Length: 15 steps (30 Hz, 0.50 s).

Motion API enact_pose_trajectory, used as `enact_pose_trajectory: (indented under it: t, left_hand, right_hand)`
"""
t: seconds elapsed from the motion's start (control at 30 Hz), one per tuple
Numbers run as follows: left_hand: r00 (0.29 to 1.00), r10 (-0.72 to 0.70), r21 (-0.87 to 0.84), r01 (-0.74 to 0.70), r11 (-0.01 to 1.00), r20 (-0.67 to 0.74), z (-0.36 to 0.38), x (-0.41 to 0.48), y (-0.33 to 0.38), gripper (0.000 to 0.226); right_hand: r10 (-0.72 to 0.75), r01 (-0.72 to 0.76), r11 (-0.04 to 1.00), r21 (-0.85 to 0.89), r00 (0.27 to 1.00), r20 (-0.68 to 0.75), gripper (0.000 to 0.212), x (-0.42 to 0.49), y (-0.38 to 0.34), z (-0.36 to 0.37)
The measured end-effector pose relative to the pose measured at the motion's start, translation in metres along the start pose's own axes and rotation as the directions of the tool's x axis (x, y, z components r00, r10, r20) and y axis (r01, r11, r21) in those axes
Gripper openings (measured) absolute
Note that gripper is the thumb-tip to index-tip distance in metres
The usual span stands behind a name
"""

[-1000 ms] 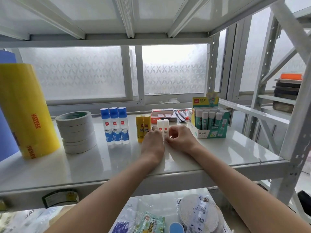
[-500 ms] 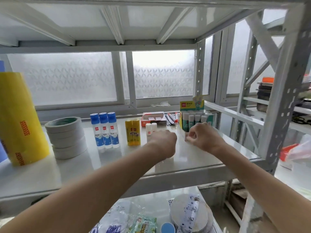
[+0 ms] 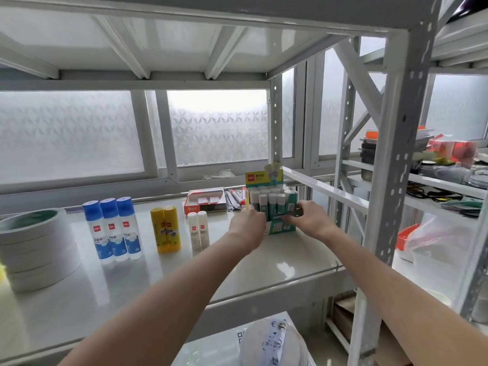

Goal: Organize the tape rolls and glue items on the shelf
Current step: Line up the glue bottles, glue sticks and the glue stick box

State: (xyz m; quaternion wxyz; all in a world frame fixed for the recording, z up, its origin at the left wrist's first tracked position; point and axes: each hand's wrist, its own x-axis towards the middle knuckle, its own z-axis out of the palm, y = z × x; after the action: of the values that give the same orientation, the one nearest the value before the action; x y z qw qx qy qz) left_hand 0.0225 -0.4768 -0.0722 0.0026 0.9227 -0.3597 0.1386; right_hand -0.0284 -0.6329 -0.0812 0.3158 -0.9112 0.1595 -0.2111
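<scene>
A green display box of glue sticks (image 3: 274, 207) stands at the right end of the white shelf (image 3: 237, 265). My left hand (image 3: 247, 224) grips its left side and my right hand (image 3: 310, 220) grips its right side. To the left stand two small white glue sticks (image 3: 198, 229), two yellow glue sticks (image 3: 165, 229) and three blue-capped glue bottles (image 3: 113, 228). A stack of white tape rolls (image 3: 37, 249) sits at the far left.
A red box (image 3: 206, 203) and some pens (image 3: 235, 199) lie behind near the window. A grey upright post (image 3: 388, 180) stands right of the shelf. The neighbouring rack holds trays and bags (image 3: 435, 233). A wrapped roll (image 3: 272, 342) lies on the lower shelf.
Both hands left the small white glue sticks and moved right onto the green glue stick box. The view swung right, so the big yellow roll slid out at the left edge.
</scene>
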Motion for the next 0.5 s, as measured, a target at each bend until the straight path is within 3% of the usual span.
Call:
enact_pose_trajectory:
  t: [0.07,0.2,0.33,0.43,0.5]
  left_hand:
    - [1.000,0.015,0.026,-0.014,1.000,-0.020,0.004,0.001,-0.001,0.029]
    - [0.998,0.046,0.057,-0.043,0.997,-0.042,0.006,0.000,-0.006,0.029]
    - [0.999,0.022,0.036,-0.021,0.999,-0.036,0.002,-0.007,-0.017,0.028]
    - [1.000,0.018,0.047,-0.017,0.999,-0.020,-0.002,-0.019,-0.028,0.024]
    - [1.000,0.014,0.054,-0.013,0.998,-0.010,-0.002,-0.027,-0.034,0.020]
  right_hand:
    - [-0.013,0.011,0.996,0.092,1.000,0.023,0.033,0.003,0.000,0.006]
    - [-0.042,0.040,0.996,0.083,0.999,0.026,0.036,0.004,0.001,0.010]
    - [-0.117,0.113,0.988,0.107,0.993,0.030,0.027,-0.007,-0.010,0.013]
    - [-0.141,0.133,0.982,0.131,0.989,0.054,0.010,-0.016,-0.017,0.015]
    - [-0.110,0.095,0.980,0.175,0.991,0.079,0.020,-0.017,-0.019,0.015]
